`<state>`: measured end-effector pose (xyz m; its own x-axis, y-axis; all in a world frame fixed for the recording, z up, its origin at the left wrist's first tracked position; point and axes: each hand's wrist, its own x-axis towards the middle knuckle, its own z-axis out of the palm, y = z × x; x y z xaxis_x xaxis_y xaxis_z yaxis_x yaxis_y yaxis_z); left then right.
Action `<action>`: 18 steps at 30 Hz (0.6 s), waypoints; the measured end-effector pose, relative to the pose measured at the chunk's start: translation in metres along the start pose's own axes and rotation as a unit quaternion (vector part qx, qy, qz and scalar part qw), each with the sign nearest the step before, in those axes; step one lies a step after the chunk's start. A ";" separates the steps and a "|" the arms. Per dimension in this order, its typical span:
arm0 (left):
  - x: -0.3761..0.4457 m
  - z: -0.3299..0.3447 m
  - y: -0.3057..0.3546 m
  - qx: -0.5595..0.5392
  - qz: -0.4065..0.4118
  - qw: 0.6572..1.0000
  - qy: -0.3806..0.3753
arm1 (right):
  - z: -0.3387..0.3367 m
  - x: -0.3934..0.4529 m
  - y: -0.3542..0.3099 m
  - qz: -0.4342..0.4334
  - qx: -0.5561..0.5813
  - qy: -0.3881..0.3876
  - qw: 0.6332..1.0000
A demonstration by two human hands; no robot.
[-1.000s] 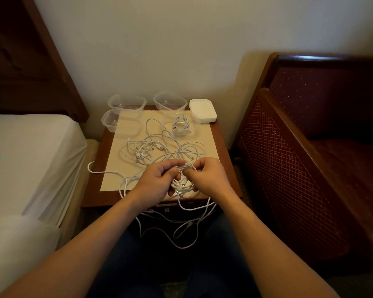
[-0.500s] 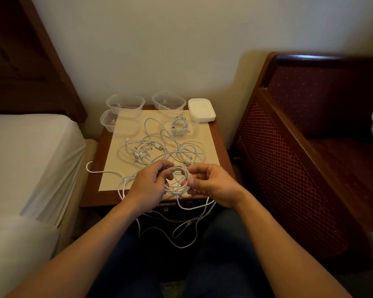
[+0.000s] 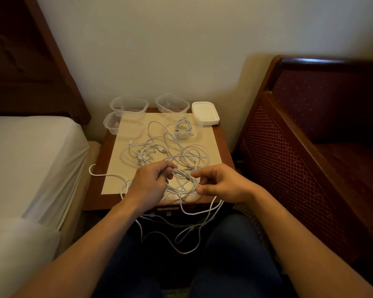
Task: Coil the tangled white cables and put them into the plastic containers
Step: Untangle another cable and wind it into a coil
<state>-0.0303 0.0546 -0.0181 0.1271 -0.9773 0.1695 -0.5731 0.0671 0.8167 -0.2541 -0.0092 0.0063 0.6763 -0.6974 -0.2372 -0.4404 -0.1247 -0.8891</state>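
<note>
Both hands work at the near edge of the table [image 3: 99,160], in front of the tangle of cables [image 3: 166,151] spread over the paper mat [image 3: 116,181]. The left hand [image 3: 148,183] has its grip closed on the left side of a half-made coil [image 3: 182,181], fingers curled round the loops. The right hand [image 3: 220,183] pinches the coil's right side between thumb and forefinger.

From the coil, loose cable tails [image 3: 194,229] hang off the table's near edge, down between the knees. One finished cable bundle [image 3: 183,127] lies at the far side of the mat, apparently inside a clear container, though its walls are hard to make out. Three more containers [image 3: 128,104] stand along the table's far-left edge, and a white lid [image 3: 205,112] sits at its far-right corner.

To do this well, I would keep the left grip firm as the anchor, feed the hanging tail up with the right in even loops, and free snags gently rather than yanking the tangle.
</note>
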 end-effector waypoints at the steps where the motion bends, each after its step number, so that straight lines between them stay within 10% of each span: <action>1: 0.000 0.002 0.000 0.022 0.018 0.999 0.027 | 0.004 0.001 -0.002 0.002 0.031 -0.006 1.000; 8: -0.009 0.009 -0.014 0.152 0.088 0.980 0.095 | 0.044 0.009 -0.006 0.052 0.162 0.072 0.983; 18: -0.006 0.000 -0.009 0.070 0.042 0.996 0.026 | 0.040 0.027 0.012 0.054 0.039 0.220 0.973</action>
<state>-0.0261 0.0596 -0.0264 0.1138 -0.9573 0.2658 -0.6908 0.1160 0.7137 -0.2178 -0.0011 -0.0260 0.3019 -0.9406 -0.1553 -0.4375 0.0080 -0.8992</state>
